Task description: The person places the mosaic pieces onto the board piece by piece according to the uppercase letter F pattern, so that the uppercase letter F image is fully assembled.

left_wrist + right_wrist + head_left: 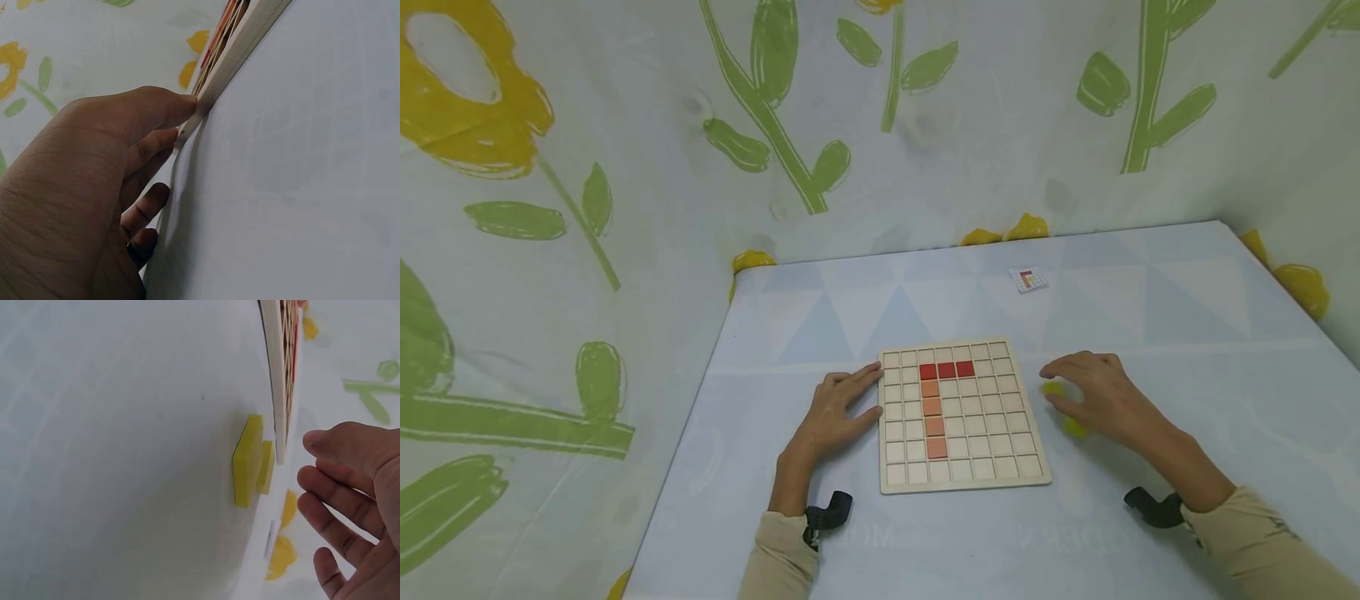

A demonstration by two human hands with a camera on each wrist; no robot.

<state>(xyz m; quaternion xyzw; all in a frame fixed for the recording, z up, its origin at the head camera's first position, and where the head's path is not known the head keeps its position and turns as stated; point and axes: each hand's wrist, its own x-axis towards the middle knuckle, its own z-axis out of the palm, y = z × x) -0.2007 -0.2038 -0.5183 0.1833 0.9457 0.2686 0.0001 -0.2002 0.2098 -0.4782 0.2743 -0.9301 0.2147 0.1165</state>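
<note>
A square wooden grid board [966, 483] lies on the table. It holds three red tiles [947, 370] in a row, with a column of several orange tiles [932, 407] below the leftmost one. My left hand [837, 411] touches the board's left edge with thumb and fingertips, the fingers loosely extended; the left wrist view shows the thumb [181, 107] against the edge. To the right of the board, my right hand [1105, 397] is held above two yellow tiles [249, 462], fingers spread apart and holding nothing. From the head view it partly hides them.
A small card [1028, 279] with a red and yellow grid pattern lies toward the back of the table [760, 467]. Flower-printed fabric [647, 125] stands behind and beside the table. A dark wrist mount [830, 510] sits on each forearm.
</note>
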